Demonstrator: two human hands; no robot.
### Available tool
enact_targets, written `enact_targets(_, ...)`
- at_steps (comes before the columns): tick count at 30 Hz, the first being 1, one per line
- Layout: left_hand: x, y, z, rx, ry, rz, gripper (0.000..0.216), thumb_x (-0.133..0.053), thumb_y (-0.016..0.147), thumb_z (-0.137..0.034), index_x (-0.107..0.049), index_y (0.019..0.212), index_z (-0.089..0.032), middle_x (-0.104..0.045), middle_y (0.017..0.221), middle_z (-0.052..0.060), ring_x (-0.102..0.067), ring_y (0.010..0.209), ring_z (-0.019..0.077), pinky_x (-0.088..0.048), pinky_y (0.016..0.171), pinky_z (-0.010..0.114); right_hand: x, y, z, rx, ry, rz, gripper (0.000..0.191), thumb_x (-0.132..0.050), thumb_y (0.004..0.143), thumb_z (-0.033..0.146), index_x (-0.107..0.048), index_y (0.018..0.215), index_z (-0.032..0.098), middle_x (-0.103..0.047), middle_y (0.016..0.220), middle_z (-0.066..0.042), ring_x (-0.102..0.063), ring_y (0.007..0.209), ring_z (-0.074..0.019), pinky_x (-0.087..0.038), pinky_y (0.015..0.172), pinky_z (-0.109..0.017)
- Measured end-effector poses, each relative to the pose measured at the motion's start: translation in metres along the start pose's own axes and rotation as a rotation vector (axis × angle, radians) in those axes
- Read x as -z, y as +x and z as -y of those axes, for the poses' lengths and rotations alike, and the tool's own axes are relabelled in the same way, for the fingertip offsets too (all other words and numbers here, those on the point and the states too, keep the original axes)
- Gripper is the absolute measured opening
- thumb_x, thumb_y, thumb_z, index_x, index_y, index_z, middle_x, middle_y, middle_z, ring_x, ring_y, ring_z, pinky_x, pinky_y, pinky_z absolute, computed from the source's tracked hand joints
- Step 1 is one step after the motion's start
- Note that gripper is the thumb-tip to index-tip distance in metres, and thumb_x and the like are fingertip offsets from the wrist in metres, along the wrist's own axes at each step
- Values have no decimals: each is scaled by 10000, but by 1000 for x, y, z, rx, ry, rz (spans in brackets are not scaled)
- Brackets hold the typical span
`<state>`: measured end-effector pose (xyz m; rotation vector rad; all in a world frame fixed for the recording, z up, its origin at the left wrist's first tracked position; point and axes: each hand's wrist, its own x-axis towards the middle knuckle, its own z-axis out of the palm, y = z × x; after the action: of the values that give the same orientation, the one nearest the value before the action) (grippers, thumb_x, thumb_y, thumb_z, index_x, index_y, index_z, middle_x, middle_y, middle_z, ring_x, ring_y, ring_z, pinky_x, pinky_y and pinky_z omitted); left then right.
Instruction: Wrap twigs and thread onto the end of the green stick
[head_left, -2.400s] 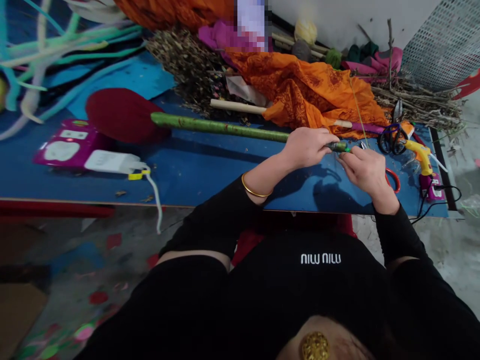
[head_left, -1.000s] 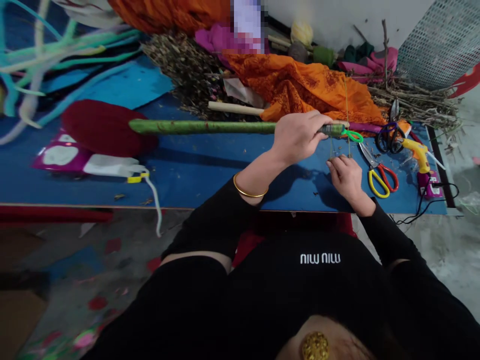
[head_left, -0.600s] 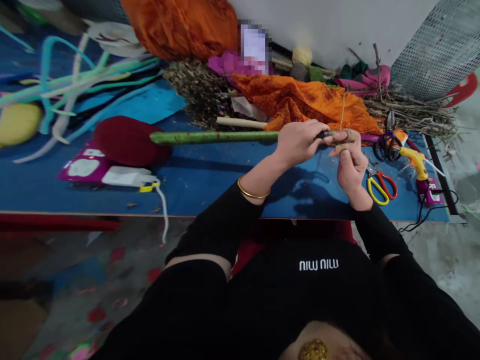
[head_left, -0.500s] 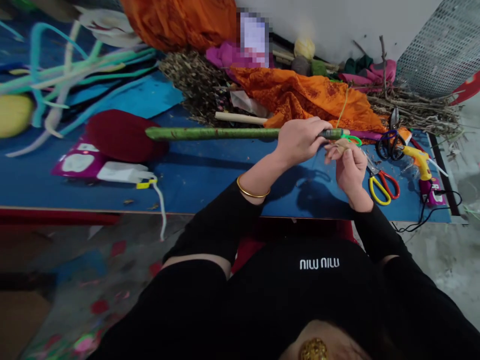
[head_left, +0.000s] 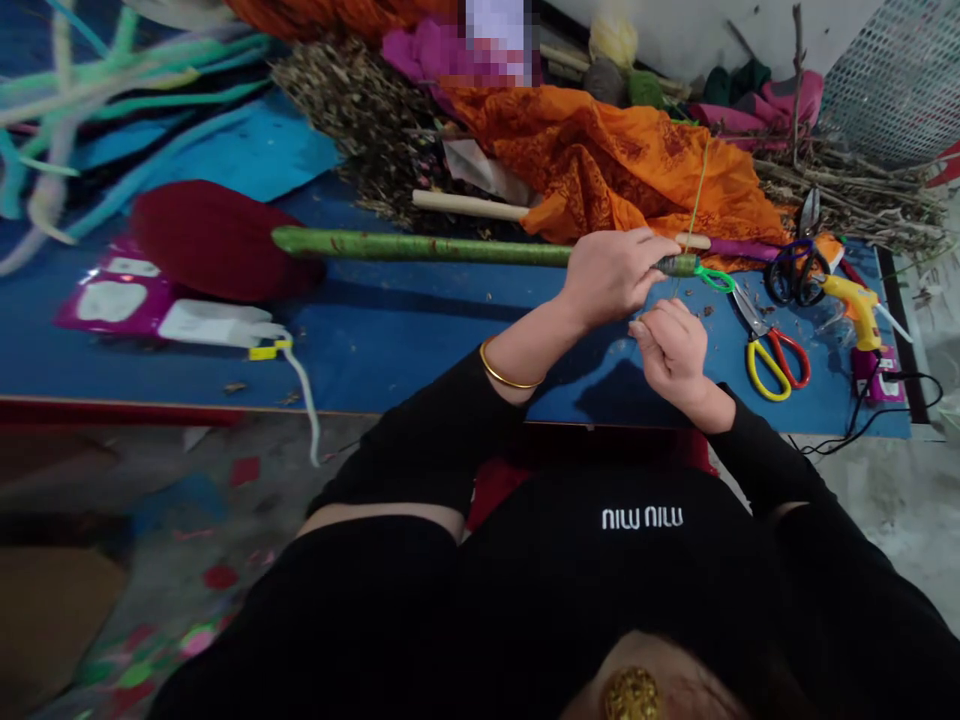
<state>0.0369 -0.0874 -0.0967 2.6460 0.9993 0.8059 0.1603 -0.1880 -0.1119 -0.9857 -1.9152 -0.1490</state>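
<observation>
My left hand (head_left: 611,275) is wrapped round the right end of a long green stick (head_left: 420,246) that lies across the blue table (head_left: 420,340); a dark red fuzzy head (head_left: 214,240) sits at the stick's far left end. A bright green loop (head_left: 711,276) pokes out of the stick's right tip. Just below that tip, my right hand (head_left: 671,350) is closed in a pinch on a thin yellowish string (head_left: 697,195) that runs up over the orange cloth (head_left: 622,170).
Yellow-and-red scissors (head_left: 772,350), dark scissors (head_left: 796,270) and a yellow glue gun (head_left: 855,305) with a black cable lie at the right. Twigs (head_left: 847,190), dried plant bits (head_left: 360,110), a pale wooden rod (head_left: 469,205), and a purple-white pack (head_left: 112,300) are on the table.
My right hand has dropped from the stick's tip to just below it, pulling the string down. My left hand keeps its hold on the stick.
</observation>
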Motion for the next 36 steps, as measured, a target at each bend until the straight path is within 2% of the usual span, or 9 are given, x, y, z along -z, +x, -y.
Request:
enact_targets(3,0,3,3,9,21,26,410,-550,1002,-312,-748,1361,-294,-811,1181,60,-750,965,233,-522,768,335,3,-1,-1,-4,55,54,355,-468,1107,273,-571,771,223,-556,713,-4,-532,686,-156,-431,682,-345)
enact_targets(5,1,4,6,19,41,31,425,-556,985,-298,-748,1364,-295,-813,1184,59,-750,958,233,-520,761,332,11,-3,-3,-29,141,73,310,-501,1098,298,-646,835,220,-656,914,-53,-650,883,-184,-521,774,-365)
enact_targets(8,4,4,9,32,53,19,438,-569,959,-287,-756,1355,-279,-812,1199,65,-755,980,253,-523,770,348,28,-8,-8,-89,242,41,293,-543,1079,353,-712,872,233,-648,1138,-89,-687,1135,-229,-601,942,-426)
enact_targets(11,7,4,9,38,36,7,426,-574,958,-303,-767,1336,-270,-813,1199,69,-756,991,267,-525,783,368,47,-17,-14,-154,165,9,362,-530,1077,435,-734,846,245,-641,1004,-61,-714,997,-209,-618,1032,-467)
enact_targets(15,9,3,7,55,20,16,410,-579,965,-306,-772,1326,-281,-816,1196,63,-755,995,268,-522,785,374,69,-24,-17,-140,-40,-27,361,-511,1080,415,-739,858,243,-653,874,-50,-698,840,-196,-642,855,-403)
enact_targets(19,9,3,6,61,6,29,405,-602,952,-302,-778,1316,-269,-817,1193,71,-753,1036,278,-525,796,373,86,-22,-15,28,-146,109,273,-551,1065,295,-726,865,230,-553,655,2,-497,559,-135,-391,509,-299)
enact_targets(25,8,2,7,55,-44,105,376,-623,948,-323,-794,1277,-259,-820,1217,71,-751,1093,286,-537,844,370,106,5,-26,26,-401,156,354,-542,1073,432,-757,865,242,-484,607,-3,-398,536,-143,-265,544,-355)
enact_targets(29,10,1,5,37,-58,175,369,-639,954,-312,-794,1285,-255,-821,1220,73,-751,1113,280,-544,861,360,101,40,-45,-10,-355,87,461,-478,1097,518,-732,834,237,-538,663,-23,-441,578,-146,-285,579,-354)
enact_targets(36,10,-1,2,-5,-72,285,411,-626,968,-315,-771,1348,-260,-813,1260,65,-753,1146,255,-563,929,342,58,90,-82,-70,-269,190,599,-298,1106,657,-586,771,252,-558,736,-43,-500,716,-165,-358,687,-376)
